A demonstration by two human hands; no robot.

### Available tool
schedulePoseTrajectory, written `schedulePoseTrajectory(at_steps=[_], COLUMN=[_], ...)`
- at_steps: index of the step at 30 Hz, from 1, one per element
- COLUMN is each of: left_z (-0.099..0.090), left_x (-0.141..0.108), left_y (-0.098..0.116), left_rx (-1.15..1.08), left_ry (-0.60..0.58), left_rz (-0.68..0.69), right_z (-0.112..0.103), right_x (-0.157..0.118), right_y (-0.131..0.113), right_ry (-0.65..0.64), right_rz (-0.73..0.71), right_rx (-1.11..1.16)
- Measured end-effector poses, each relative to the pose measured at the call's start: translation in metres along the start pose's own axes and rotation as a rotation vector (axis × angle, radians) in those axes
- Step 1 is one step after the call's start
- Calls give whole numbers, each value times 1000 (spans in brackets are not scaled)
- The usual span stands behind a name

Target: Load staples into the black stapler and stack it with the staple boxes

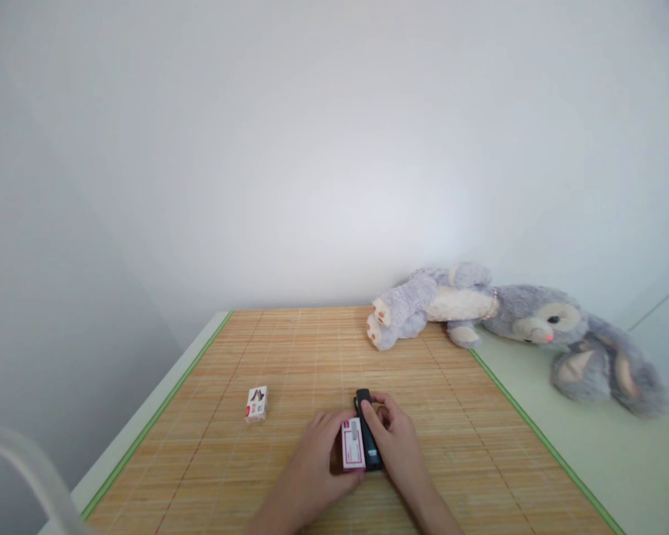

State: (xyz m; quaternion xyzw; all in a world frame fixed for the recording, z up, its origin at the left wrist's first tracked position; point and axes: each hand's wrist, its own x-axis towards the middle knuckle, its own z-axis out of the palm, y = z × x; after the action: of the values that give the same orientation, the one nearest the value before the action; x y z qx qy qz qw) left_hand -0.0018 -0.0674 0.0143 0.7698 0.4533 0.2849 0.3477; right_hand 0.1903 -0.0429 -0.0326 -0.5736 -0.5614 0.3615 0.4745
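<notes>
My left hand (pixel 322 453) is closed around a small white box with pink edges (pixel 353 446), thumb on one end and fingers on the other. Right beside that box lies a black stapler (pixel 369 438), pointing away from me. My right hand (pixel 393 438) grips the stapler from its right side, with the thumb on top and fingers around the far part. Box and stapler sit side by side, seemingly touching, low over or on the bamboo mat (pixel 290 357). Further left, a small white and red box with a dark picture on top (pixel 256 403) stands apart from both hands.
A grey plush rabbit (pixel 462 303) lies along the back right, its feet on the mat and its head and ears on the pale tabletop (pixel 602 438). Behind the table rises a white wall (pixel 323 148). A blurred pale curved bar (pixel 27 461) crosses the lower left corner.
</notes>
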Motion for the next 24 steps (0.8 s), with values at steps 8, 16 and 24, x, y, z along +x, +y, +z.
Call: schedulePoseTrajectory(at_steps=[8,16,24], left_z=[-5,-113,-68], left_x=[-10,-27,20], left_y=[-7,-84,-81], left_rx=[87,203,-13], left_ry=[153,765,507], left_rz=[-46,-497,-397], right_z=[-2,-1,-20], right_x=[-1,-1,-8], right_y=[-3,-3,0], right_ry=[8,-4,-34], right_rz=[12,35,99], right_rx=[9,22,110])
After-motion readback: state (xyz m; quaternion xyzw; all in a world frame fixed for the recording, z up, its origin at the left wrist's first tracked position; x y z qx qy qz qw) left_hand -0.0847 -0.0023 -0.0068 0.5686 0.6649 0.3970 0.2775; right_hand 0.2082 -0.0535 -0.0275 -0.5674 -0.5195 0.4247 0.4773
